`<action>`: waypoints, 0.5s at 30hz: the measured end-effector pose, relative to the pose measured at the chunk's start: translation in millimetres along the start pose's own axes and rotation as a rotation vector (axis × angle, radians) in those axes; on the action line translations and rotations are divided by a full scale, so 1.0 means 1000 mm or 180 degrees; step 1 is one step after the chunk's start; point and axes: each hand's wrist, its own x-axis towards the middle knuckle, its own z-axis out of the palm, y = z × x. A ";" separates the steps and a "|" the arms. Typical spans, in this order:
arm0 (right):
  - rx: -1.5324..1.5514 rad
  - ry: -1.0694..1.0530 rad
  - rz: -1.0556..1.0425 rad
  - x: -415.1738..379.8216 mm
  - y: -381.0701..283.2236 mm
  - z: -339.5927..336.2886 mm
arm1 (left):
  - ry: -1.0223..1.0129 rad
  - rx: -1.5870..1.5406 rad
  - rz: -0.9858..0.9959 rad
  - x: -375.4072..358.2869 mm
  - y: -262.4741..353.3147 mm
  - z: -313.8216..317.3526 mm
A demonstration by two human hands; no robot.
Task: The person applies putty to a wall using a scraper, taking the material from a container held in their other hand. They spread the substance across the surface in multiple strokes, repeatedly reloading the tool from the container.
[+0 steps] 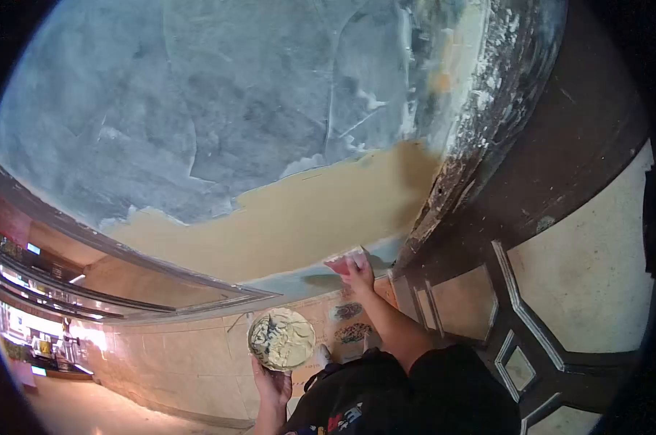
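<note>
My left hand (273, 384) holds a round bowl (250, 341) from below, its fingers on the underside. Thick cream-coloured putty (290, 342) fills the bowl, with dark streaks on its left part. In my right hand (360, 277) is a red putty scraper (337, 264), with pale residue along its edge. The scraper is up against the lower part of the wall, just under a smooth beige patch (291, 206). Above that patch the wall surface (255, 94) is blue-grey, with ragged edges and ridges.
Dark wood panelling (552, 138) with pale panels stands on the right, beside a chipped, white-smeared edge (480, 101). A ledge or trim (147, 272) runs along the lower left, with a brightly lit area beyond. Below are a tiled surface (176, 362) and a patterned mat (353, 330).
</note>
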 end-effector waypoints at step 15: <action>-0.0313 -0.0093 -0.0747 -0.046 0.020 0.082 | -0.0021 -0.0005 -0.0024 0.013 0.060 -0.075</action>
